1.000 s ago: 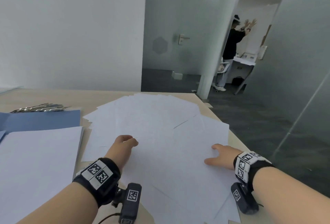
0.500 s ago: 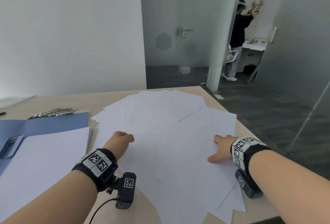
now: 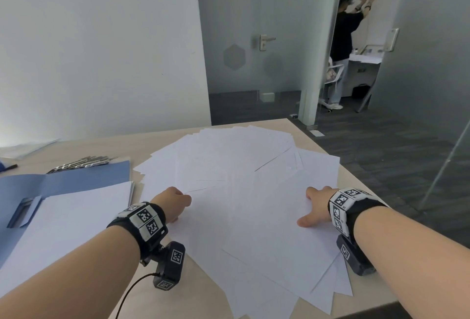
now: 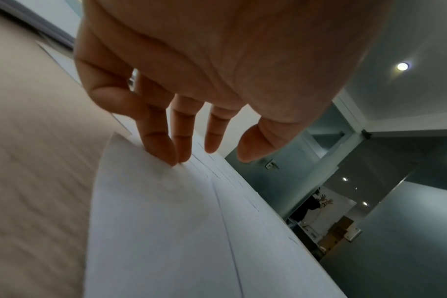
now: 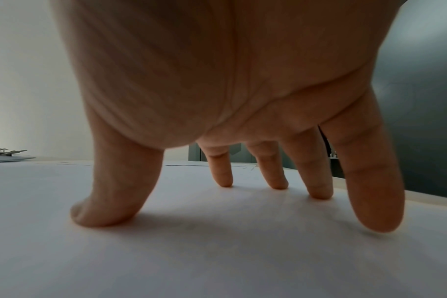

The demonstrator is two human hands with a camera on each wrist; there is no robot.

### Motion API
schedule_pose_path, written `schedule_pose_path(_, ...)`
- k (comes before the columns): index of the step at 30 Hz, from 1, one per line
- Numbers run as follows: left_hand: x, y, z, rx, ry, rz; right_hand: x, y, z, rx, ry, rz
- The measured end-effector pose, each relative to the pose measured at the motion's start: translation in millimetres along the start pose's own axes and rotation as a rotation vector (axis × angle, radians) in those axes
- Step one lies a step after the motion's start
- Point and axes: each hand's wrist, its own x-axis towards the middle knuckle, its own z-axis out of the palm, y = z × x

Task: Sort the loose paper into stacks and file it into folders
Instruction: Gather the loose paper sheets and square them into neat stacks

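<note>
Loose white sheets (image 3: 236, 166) lie fanned over the right half of the wooden table (image 3: 157, 301). My left hand (image 3: 175, 201) is at their left edge; in the left wrist view its straight fingertips (image 4: 171, 159) touch the corner of a sheet (image 4: 166, 221), and the thumb stays off it. My right hand (image 3: 315, 209) rests on the sheets' right side, with its spread fingers (image 5: 319, 191) and thumb pressing down on the top sheet (image 5: 217, 252). An open blue folder (image 3: 76, 181) at the left carries a neat stack of paper (image 3: 66, 222).
Metal fasteners (image 3: 81, 165) lie behind the folder. More papers (image 3: 28, 147) sit at the far left by the wall. The table's right edge (image 3: 356, 184) drops to a dark floor. A person (image 3: 343, 46) stands far off behind glass partitions.
Both hands stay on the loose sheets in nearly the same places. My view has shifted, so more of the blue folder and its stack shows.
</note>
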Motion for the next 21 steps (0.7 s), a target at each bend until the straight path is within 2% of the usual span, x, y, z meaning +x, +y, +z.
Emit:
schedule_pose_path(5,8.3,-0.3,-4.4,0.003,-0.020,-0.035,-1.0,-0.7,-0.6,-0.012,0.001,0.001)
schedule_pose_path(11,0.2,-7.5,-9.9,0.011,-0.135,-0.127,-1.2,-1.1,-0.9,-0.013,0.000,-0.001)
schedule_pose_path(16,-3.3,-23.0,-16.3,-0.347,-0.238,-0.242,-0.6,-1.2,-2.1,-0.019,-0.007,-0.011)
schedule_pose_path(21,-19.7,-33.3,-21.0,-0.426,-0.320,-0.244,-0.6,-0.8,-1.7,-0.012,-0.005,-0.007)
